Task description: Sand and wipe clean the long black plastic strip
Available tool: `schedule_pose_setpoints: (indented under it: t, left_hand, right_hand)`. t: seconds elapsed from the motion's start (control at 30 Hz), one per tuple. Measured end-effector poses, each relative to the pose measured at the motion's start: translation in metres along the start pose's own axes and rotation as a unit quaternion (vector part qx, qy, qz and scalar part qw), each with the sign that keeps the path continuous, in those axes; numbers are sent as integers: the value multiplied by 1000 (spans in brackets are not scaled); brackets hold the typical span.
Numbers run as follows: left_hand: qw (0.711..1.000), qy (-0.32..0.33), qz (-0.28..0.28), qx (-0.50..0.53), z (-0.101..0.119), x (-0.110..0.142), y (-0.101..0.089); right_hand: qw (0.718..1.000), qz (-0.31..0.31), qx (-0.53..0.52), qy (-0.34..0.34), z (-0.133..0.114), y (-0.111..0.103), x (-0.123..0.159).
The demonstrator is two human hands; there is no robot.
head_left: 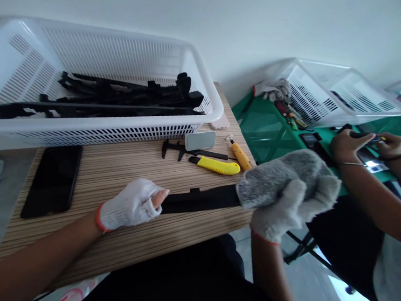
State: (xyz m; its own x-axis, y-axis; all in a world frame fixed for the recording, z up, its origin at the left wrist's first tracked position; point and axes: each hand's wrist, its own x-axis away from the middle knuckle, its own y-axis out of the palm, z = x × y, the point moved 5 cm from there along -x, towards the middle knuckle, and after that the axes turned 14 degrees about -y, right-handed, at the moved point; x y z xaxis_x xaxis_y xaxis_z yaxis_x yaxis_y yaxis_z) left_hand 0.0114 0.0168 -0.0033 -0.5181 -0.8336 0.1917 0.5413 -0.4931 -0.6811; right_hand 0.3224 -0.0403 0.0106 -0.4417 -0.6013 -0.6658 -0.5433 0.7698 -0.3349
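Note:
My left hand (pixel 132 205), in a white knit glove with cut fingertips, grips one end of a long black plastic strip (pixel 199 198) lying across the front of the wooden table (pixel 122 162). Gloved as well, my right hand (pixel 283 209) presses a grey fuzzy cloth (pixel 279 174) around the strip's other end at the table's right edge. Behind the strip lie a yellow utility knife (pixel 216 165), a yellow-handled tool (pixel 240 155) and a black caliper (pixel 176 149).
A white basket (pixel 118 129) holding several black plastic parts fills the table's back. A black phone (pixel 53 180) lies at the left. To the right, another person's hands (pixel 365 146) work over a green table (pixel 258 127) with more white baskets (pixel 331 96).

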Motion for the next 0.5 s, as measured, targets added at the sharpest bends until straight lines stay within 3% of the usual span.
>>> schedule_pose_setpoints:
  t: [0.07,0.1,0.17,0.23,0.3,0.43,0.5]
  left_hand:
    - [1000,-4,4,-2,0,1,-2]
    - [1000,-5,4,-3,0,2,-3]
    - [1000,-5,3,-5,-1,2,-5]
    - [1000,-1,5,-10,0,3,-8]
    - [1000,6,7,-14,3,4,-9]
    - [999,34,-7,-22,12,2,-1]
    - [998,49,-14,-23,15,1,5]
  right_hand:
    - [996,90,4,-17,-18,10,26]
    - [996,87,5,-24,-27,17,38]
    - [999,21,15,-25,-40,31,54]
    - [999,-22,17,-18,-45,35,57]
    - [1000,-9,9,-7,-40,30,44]
    - [993,117,-4,29,-11,12,1]
    - [989,139,-15,54,4,8,-14]
